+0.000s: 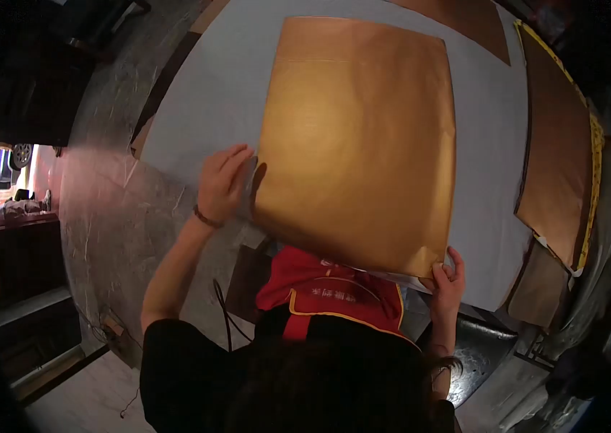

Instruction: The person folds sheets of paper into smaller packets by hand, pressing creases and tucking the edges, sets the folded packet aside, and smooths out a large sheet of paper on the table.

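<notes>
A large golden-brown paper sheet (352,144), possibly a flat bag, fills the middle of the view. It has a crease across its far end, and its near edge hangs towards my red apron (327,292). My right hand (447,280) pinches its near right corner between thumb and fingers. At the left edge, my left hand (223,180) is held with fingers stretched out, close beside the sheet; nothing shows in its grasp. A shadow of the hand falls on the paper. Beneath the sheet lies a pale grey tabletop (197,108).
Another brown sheet with a yellow-marked edge (558,151) lies to the right. A further brown piece (464,25) lies at the far edge. A black stool seat (475,353) is near my right arm, and a dark cable (226,314) hangs on the left.
</notes>
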{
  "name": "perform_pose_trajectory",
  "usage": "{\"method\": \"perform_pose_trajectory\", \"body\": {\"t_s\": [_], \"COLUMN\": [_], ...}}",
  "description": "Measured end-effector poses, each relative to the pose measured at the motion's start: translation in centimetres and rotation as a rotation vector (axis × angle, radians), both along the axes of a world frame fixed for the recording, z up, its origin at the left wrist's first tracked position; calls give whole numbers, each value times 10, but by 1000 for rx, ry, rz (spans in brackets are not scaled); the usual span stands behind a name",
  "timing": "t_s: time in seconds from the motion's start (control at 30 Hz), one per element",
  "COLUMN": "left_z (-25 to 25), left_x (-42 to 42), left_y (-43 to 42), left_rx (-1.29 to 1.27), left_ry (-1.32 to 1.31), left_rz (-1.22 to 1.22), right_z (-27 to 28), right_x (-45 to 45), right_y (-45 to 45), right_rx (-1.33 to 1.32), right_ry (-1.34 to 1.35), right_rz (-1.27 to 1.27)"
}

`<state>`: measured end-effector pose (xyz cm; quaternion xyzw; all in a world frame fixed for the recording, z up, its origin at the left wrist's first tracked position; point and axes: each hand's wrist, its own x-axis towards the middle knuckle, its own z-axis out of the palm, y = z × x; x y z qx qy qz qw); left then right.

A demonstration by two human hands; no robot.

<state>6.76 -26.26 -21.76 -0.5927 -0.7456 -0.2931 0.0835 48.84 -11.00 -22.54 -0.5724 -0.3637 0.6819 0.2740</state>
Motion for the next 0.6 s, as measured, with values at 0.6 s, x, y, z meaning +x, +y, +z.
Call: {"method": "perform_pose_trajectory", "body": {"t_s": [0.6], "left_z": [-37], "left_x": [117], "left_y": [-66], "left_rx": [91], "left_ry": [-1649], "left_rz": [258], "right_z": [-5], "right_x": [16], "right_y": [5], "right_rx": [107], "right_ry": [132], "right_rz": [9]}}
